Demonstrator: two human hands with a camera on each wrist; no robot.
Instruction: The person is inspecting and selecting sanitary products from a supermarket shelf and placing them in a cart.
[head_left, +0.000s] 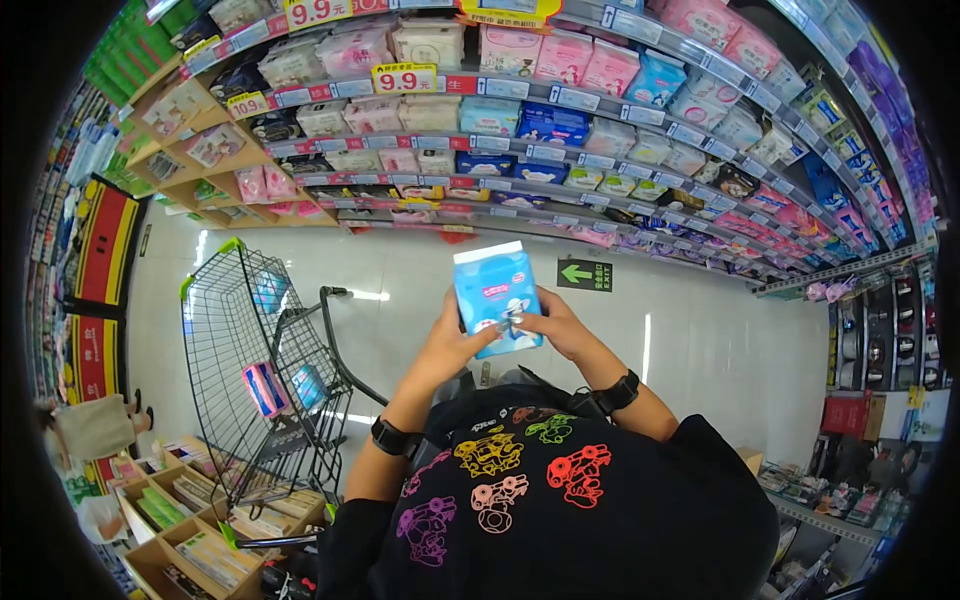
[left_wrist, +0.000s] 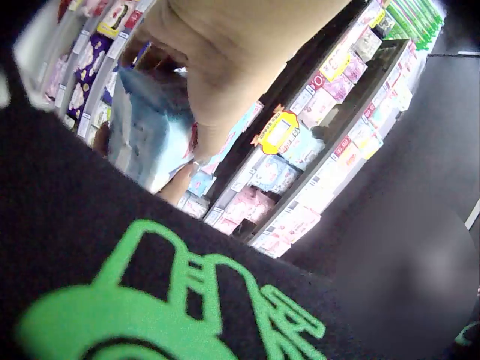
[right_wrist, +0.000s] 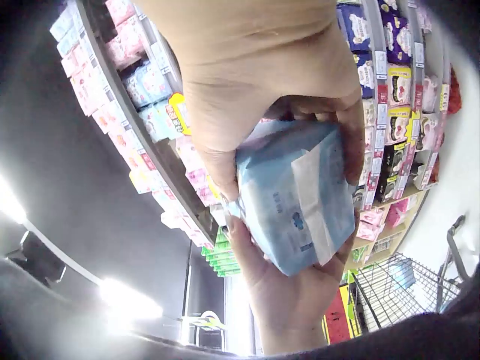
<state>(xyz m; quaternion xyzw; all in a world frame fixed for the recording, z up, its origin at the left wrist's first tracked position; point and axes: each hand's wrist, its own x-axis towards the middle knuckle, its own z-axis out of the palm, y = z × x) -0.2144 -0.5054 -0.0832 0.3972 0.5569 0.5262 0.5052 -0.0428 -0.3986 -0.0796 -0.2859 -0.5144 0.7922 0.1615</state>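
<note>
A blue soft pack of sanitary pads (head_left: 495, 283) with a white top edge is held up in front of the chest in the head view. My left hand (head_left: 447, 338) grips its left side, thumb across the front. From the other side my right hand (head_left: 566, 328) holds it, its thumb also on the front near the lower edge. The right wrist view shows the pack's pale blue side (right_wrist: 277, 214) with a white strip, between both hands. In the left wrist view, part of the pack (left_wrist: 142, 135) shows beside the hand; its far side is hidden.
A shopping cart (head_left: 335, 370) stands at the left, with a pink-and-blue pack (head_left: 265, 390) and blue packs inside. Shelves of packaged goods (head_left: 490, 117) curve across the front and right. A green exit sign (head_left: 585, 275) lies on the floor. Another person (head_left: 97, 428) is at far left.
</note>
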